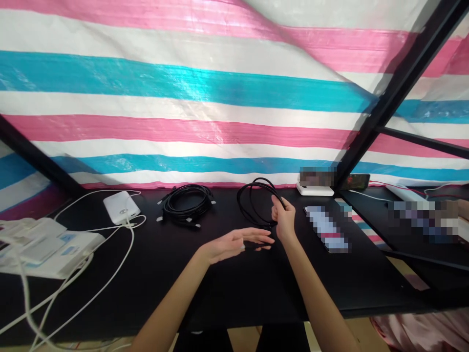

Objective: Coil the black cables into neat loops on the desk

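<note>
Hands over a black table (pixel 227 288): right hand (pixel 283 220) clamps a black cable (pixel 252 200), mostly looped and held just above the tabletop; left hand (pixel 234 243) lies open beside it, empty. One coiled cable bundle (pixel 186 203) already rests nearby.

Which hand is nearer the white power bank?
Left. The left hand is open, right of the white rectangular power bank; the right hand is farther, gripping a black cable loop.

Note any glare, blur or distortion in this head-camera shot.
Head view: glare streaks on the striped tarp; wide-angle bending toward the edges; pixelated patches right of the right hand; the black cable loop it grips barely shows against the black table.
</note>
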Demonstrator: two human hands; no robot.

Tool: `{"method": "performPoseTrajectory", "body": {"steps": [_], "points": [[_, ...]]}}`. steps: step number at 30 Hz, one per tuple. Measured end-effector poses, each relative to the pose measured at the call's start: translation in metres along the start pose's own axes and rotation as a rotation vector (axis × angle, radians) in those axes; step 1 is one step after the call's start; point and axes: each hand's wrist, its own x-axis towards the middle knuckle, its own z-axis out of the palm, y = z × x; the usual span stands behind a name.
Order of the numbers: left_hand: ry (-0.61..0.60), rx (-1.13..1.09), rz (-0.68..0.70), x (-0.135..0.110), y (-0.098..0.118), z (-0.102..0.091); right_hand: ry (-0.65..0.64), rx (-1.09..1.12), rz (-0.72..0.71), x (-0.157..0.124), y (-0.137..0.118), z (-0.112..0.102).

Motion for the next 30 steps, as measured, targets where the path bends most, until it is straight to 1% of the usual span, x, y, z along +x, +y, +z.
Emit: {"method": "performPoseTrajectory", "body": {"steps": [2,3,5,6,7,8,11,12,13,14,15,16,19,20,21,22,23,25,27,30], "points": [[0.014,0.070,-0.010,0.003,-0.002,0.006,-0.036,0.075,0.040,-0.002,0.000,0.002],[0.045,0.129,-0.038,0.005,-0.003,0.008,-0.047,0.118,0.066,-0.003,-0.001,0.003],[0.150,0.266,-0.104,0.008,-0.004,0.009,-0.059,0.195,0.121,-0.002,-0.003,0.002],[0.229,0.319,-0.102,0.008,-0.004,0.008,-0.056,0.230,0.144,-0.001,-0.005,0.001],[0.335,0.358,-0.059,0.009,-0.005,0.006,-0.051,0.262,0.164,0.001,-0.006,-0.001],[0.466,0.390,0.024,0.009,-0.005,0.003,-0.045,0.289,0.180,0.002,-0.008,-0.003],[0.928,0.478,0.334,0.006,-0.002,-0.008,-0.061,0.330,0.200,0.008,-0.013,-0.011],[1.061,0.518,0.406,0.003,0.000,-0.013,-0.076,0.328,0.200,0.009,-0.015,-0.013],[1.158,0.559,0.456,0.001,0.001,-0.018,-0.090,0.320,0.196,0.010,-0.015,-0.014],[1.210,0.599,0.485,-0.001,0.002,-0.022,-0.101,0.308,0.190,0.010,-0.015,-0.014],[1.211,0.634,0.501,-0.002,0.002,-0.025,-0.109,0.293,0.186,0.009,-0.015,-0.014],[1.164,0.660,0.503,-0.003,0.001,-0.028,-0.115,0.278,0.185,0.008,-0.013,-0.012],[0.884,0.656,0.436,0.001,-0.011,-0.029,-0.135,0.251,0.217,0.003,-0.007,-0.006],[0.811,0.634,0.396,0.004,-0.017,-0.027,-0.148,0.250,0.240,0.001,-0.004,-0.004],[0.771,0.607,0.354,0.008,-0.022,-0.024,-0.162,0.252,0.264,0.000,-0.002,-0.002],[0.766,0.572,0.319,0.011,-0.028,-0.021,-0.178,0.256,0.289,-0.002,0.000,0.000],[0.792,0.528,0.298,0.015,-0.032,-0.018,-0.196,0.259,0.311,-0.003,0.001,0.001],[0.879,0.388,0.294,0.020,-0.035,-0.014,-0.234,0.263,0.347,-0.004,0.002,0.001],[0.940,0.186,0.313,0.023,-0.033,-0.012,-0.266,0.265,0.369,-0.004,0.002,0.001],[0.934,-0.078,0.309,0.020,-0.020,-0.013,-0.295,0.265,0.384,-0.006,0.004,0.003]]}}
